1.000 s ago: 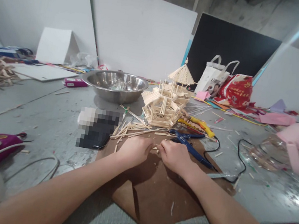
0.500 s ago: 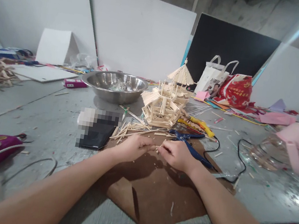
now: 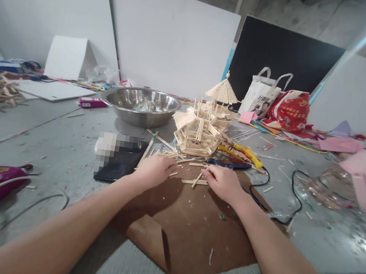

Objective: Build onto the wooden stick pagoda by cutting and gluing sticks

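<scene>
Over the brown sheet, two hands draw apart

Half a second ago the fingertips nearly met over a small stick; now a gap separates the left hand (image 3: 155,169) from the right hand (image 3: 223,180). Between them, on the brown sheet (image 3: 194,240), lies a row of short sticks (image 3: 188,182), with a slanted stick (image 3: 198,178) across it, its upper end at the right fingertips. The right fingers are bent close together; whether they grip that stick cannot be told. The left fingers are loosely curled, and any hold is hidden. The separation suggests that the two-handed handling of the small piece has broken off. Beyond the hands stands the stick model (image 3: 200,133), touched by neither.
</scene>
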Tool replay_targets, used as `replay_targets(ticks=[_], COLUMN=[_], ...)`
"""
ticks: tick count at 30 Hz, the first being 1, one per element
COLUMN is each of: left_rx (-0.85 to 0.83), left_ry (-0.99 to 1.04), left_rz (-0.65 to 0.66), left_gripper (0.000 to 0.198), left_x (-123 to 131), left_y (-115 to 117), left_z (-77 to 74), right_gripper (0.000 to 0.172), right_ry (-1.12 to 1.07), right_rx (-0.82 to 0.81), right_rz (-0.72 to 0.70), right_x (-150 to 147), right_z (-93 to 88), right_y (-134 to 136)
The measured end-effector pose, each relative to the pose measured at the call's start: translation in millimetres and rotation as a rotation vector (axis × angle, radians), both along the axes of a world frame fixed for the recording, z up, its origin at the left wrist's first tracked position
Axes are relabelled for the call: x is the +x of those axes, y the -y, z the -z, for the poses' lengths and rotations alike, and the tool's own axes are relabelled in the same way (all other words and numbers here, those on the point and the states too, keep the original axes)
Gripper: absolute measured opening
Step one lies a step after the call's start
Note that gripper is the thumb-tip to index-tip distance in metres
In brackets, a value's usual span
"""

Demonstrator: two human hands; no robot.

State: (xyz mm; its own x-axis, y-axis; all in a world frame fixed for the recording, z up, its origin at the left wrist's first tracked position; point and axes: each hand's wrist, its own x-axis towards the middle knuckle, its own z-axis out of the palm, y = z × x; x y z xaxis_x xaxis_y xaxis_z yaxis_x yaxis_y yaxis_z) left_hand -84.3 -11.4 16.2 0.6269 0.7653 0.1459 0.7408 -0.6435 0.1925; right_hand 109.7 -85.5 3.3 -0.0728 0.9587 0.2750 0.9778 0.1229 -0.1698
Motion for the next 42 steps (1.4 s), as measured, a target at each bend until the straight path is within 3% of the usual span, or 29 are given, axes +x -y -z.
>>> replay_targets(ticks=[6,14,22,28,31,33,35,38,42], left_rx=[0.027,0.011,-0.026,-0.035,-0.045,-0.065,-0.098,-0.176,-0.386], left_ry=[-0.157,-0.051,0.173,-0.023,-0.149,-0.173,-0.04,0.408,0.91], left_rz=[-0.045,-0.073,0.165,0.301,0.305,0.257,0.142,-0.053,-0.29], left_gripper=[0.029,0.031,0.03,0.027,0.022,0.019,0.02,0.027,0.033], left_x=[4,0,6,16,21,23,26,30,41], left_y=[5,9,18,19,14,7,-3,-24,-44], left_z=[10.2,13.0,9.2,4.1,-3.3,-11.7,-21.2,-30.0,-19.1], right_gripper=[0.031,0.029,0.027,0.025,0.023,0.028,0.036,0.039,0.037], right_ry=[-0.086,-0.2,-0.199,-0.263,-0.305,-0.357,-0.417,-0.48,-0.49], right_rx=[0.014,0.041,-0.018,-0.048,-0.012,0.097,0.251,0.415,0.429], right_rz=[-0.133,-0.133,-0.266,-0.332,-0.323,-0.265,-0.173,-0.059,-0.054], right_x=[0,0,-10,-13,-11,-8,-3,3,6], right_z=[10.6,11.9,14.8,14.2,17.5,20.0,21.4,21.3,21.5], right_y=[-3,-3,-1,0,-1,-3,-6,-9,-12])
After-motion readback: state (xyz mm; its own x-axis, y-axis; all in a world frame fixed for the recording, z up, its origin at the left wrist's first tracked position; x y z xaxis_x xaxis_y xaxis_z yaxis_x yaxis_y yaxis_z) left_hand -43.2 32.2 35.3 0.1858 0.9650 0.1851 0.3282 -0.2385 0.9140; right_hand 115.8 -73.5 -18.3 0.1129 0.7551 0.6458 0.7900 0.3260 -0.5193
